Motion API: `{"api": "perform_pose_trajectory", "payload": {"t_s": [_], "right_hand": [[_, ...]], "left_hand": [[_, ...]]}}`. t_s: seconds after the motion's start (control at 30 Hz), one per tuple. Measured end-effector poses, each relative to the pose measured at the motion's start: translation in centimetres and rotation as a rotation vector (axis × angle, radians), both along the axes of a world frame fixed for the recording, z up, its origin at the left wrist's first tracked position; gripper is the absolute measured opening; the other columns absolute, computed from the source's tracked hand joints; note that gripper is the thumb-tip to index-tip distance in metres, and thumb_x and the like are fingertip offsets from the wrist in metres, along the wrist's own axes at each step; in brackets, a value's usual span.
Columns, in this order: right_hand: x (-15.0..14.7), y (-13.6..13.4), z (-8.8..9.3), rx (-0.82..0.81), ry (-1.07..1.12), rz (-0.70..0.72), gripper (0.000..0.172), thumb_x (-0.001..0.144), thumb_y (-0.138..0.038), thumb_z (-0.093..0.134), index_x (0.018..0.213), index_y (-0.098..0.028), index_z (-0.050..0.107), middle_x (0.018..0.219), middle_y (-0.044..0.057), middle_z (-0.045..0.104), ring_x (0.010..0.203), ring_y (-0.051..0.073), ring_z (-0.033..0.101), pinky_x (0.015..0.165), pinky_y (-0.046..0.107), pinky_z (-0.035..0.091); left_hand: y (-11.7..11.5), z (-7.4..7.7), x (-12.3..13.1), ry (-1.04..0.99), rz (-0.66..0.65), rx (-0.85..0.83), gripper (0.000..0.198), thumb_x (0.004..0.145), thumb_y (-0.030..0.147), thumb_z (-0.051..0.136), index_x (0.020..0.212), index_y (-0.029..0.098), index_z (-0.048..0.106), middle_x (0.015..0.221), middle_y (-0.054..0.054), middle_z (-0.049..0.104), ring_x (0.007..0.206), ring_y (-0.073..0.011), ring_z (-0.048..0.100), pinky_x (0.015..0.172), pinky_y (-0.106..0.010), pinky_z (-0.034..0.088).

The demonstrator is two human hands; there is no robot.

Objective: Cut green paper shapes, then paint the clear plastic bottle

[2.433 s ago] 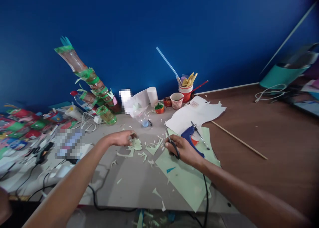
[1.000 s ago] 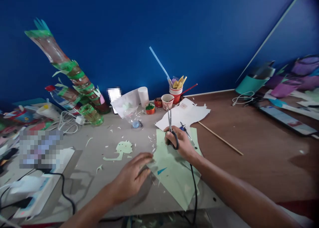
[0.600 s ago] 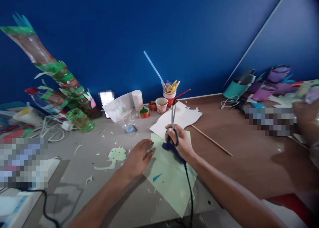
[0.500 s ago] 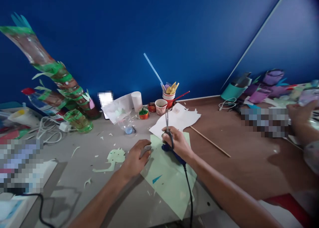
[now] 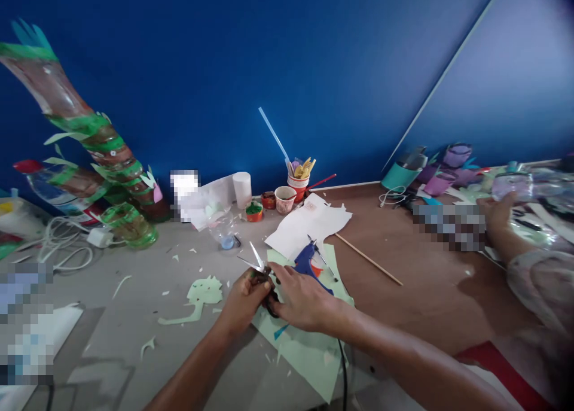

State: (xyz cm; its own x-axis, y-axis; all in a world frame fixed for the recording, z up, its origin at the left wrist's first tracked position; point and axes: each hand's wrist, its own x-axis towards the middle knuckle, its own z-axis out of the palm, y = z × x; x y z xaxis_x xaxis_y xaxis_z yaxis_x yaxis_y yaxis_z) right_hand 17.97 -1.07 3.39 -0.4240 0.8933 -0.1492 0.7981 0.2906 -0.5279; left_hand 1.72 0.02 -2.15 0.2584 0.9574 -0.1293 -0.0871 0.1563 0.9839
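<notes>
Scissors with dark handles are between my two hands, their blades spread apart and pointing up and to the left. My left hand has its fingers curled round the handle side. From the right, my right hand also grips the handles, and part of them is covered by fingers. Just beyond the right hand lies a blue glue gun with an orange trigger, on a light green paper sheet. A small blue paper scrap rests on that sheet. Left of my hands is a cut green paper shape.
White paper, a wooden stick and cups stand or lie ahead. A painted bottle tree rises at left. Another person's hand holds a clear plastic bottle at right. A black cord runs off the near edge.
My right hand has brought the scissors down and left to my left hand, which now grips them too. The blades have spread, and the glue gun shows more fully. The view has shifted slightly.
</notes>
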Motion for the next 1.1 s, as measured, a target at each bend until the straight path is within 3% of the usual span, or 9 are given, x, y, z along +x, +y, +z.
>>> {"api": "perform_pose_trajectory", "payload": {"t_s": [0.07,0.2,0.4,0.47,0.57,0.7,0.8,0.9,1.1], "right_hand": [[0.4,-0.2,1.3,-0.005,0.046,0.041,0.068,0.079,-0.03,0.059,0.142,-0.012,0.039,0.129,0.019,0.059,0.114,0.031,0.06,0.091,0.037,0.045],[1.5,-0.2,2.8,0.089,0.136,-0.064,0.043,0.083,-0.032,0.057,0.125,-0.02,0.059,0.117,0.009,0.069,0.099,0.023,0.067,0.083,0.028,0.046],[1.0,-0.3,1.2,0.154,-0.015,-0.11,0.043,0.085,-0.03,0.056,0.126,-0.016,0.057,0.098,0.012,0.074,0.087,0.026,0.069,0.072,0.029,0.044],[0.2,-0.4,0.6,0.091,0.079,-0.119,0.052,0.084,-0.033,0.056,0.133,-0.016,0.049,0.09,0.011,0.074,0.079,0.025,0.069,0.068,0.028,0.044],[-1.0,-0.2,0.0,-0.001,0.266,-0.184,0.057,0.079,-0.031,0.06,0.132,-0.016,0.046,0.093,0.008,0.073,0.079,0.022,0.067,0.066,0.026,0.043],[-1.5,0.6,-0.8,-0.002,0.423,-0.219,0.041,0.074,-0.015,0.056,0.115,-0.016,0.057,0.084,0.003,0.069,0.068,0.016,0.061,0.061,0.023,0.041],[-0.8,1.0,-1.6,0.026,0.512,-0.216,0.031,0.073,-0.013,0.053,0.101,-0.016,0.064,0.076,0.001,0.065,0.066,0.013,0.057,0.059,0.02,0.04],[0.8,1.1,-2.1,-0.009,0.527,-0.239,0.03,0.072,-0.014,0.054,0.099,-0.017,0.066,0.066,-0.002,0.059,0.059,0.011,0.05,0.053,0.02,0.036],[4.5,1.4,-2.3,0.075,0.416,-0.349,0.047,0.075,-0.019,0.056,0.122,-0.015,0.057,0.061,-0.004,0.057,0.056,0.013,0.047,0.053,0.022,0.035]], "left_hand": [[0.0,0.2,-0.2,-0.011,0.042,-0.046,0.023,0.076,0.037,0.066,0.082,0.017,0.056,0.066,0.002,0.059,0.051,-0.009,0.05,0.051,-0.022,0.04],[0.3,1.4,-0.9,0.06,0.024,-0.061,0.024,0.077,0.038,0.064,0.071,0.017,0.053,0.049,0.005,0.05,0.042,-0.0077,0.043,0.045,-0.021,0.034],[0.9,1.4,-1.7,0.122,0.203,-0.046,0.031,0.074,0.044,0.066,0.083,0.016,0.061,0.054,0.004,0.057,0.039,-0.0072,0.041,0.041,-0.021,0.031],[0.7,1.0,-1.6,0.084,0.259,-0.017,0.037,0.076,0.047,0.065,0.095,0.015,0.064,0.063,0.0,0.063,0.048,-0.0102,0.051,0.047,-0.023,0.04],[0.2,0.9,-1.2,0.014,0.209,0.091,0.044,0.08,0.048,0.061,0.11,0.016,0.065,0.091,-0.008,0.071,0.082,-0.0195,0.065,0.074,-0.031,0.051],[-0.1,1.2,-1.3,0.093,0.132,0.282,0.038,0.081,0.045,0.06,0.11,0.02,0.069,0.113,-0.01,0.066,0.111,-0.0255,0.058,0.096,-0.036,0.044],[0.1,1.1,-1.7,0.161,0.171,0.285,0.034,0.079,0.047,0.062,0.097,0.02,0.072,0.108,-0.011,0.066,0.107,-0.0262,0.06,0.095,-0.039,0.044],[0.6,1.0,-1.9,0.113,0.211,0.111,0.038,0.075,0.047,0.066,0.1,0.02,0.068,0.099,-0.01,0.069,0.095,-0.0253,0.064,0.088,-0.041,0.049],[1.0,0.7,-1.5,0.101,0.214,0.05,0.038,0.068,0.043,0.072,0.097,0.02,0.065,0.096,-0.009,0.071,0.089,-0.0248,0.067,0.085,-0.041,0.051]]}}
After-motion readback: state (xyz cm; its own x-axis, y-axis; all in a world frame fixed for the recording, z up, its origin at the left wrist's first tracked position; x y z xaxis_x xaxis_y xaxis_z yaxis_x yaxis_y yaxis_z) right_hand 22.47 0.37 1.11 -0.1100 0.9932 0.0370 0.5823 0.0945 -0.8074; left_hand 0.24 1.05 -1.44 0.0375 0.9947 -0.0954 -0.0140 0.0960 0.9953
